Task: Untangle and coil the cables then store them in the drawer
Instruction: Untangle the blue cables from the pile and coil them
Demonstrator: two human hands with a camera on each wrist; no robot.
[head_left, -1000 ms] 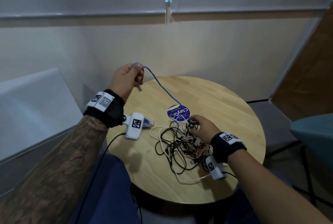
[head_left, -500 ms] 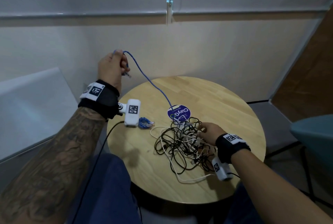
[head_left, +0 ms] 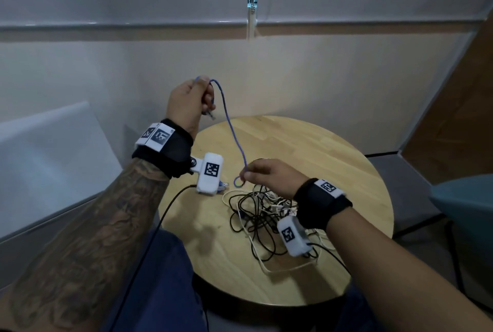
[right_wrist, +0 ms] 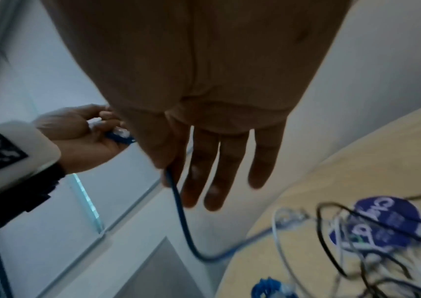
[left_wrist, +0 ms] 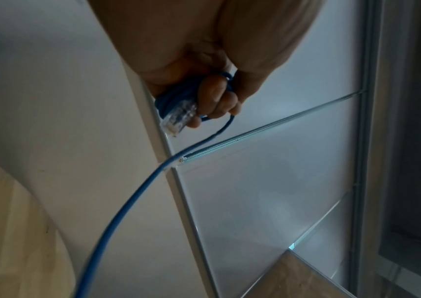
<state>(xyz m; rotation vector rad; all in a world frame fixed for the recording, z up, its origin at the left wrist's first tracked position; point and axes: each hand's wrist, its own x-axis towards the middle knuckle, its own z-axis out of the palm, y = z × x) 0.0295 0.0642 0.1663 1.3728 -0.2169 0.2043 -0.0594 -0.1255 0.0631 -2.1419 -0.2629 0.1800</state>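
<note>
left hand (head_left: 186, 103) clenched on the blue ethernet cable (head_left: 231, 129) coil; right hand (head_left: 269, 175) pinches it below. feed equal loops, keeping clear of the tangle (head_left: 256, 211) under the right wrist.

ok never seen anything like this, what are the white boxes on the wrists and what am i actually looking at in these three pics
No robot here: a person sits at a round wooden table with small white cameras strapped to both wrists. The wide picture comes from a camera on the head, looking down at both arms. The other two look along each hand from those wrist cameras.

The left hand is raised and grips loops of a blue network cable, its clear plug sticking out below the fingers. The right hand pinches the same cable lower down between thumb and forefinger; its other fingers are straight.

On the table lie a tangle of black and white cables, a round blue sticker and a small blue coiled bundle.
</note>
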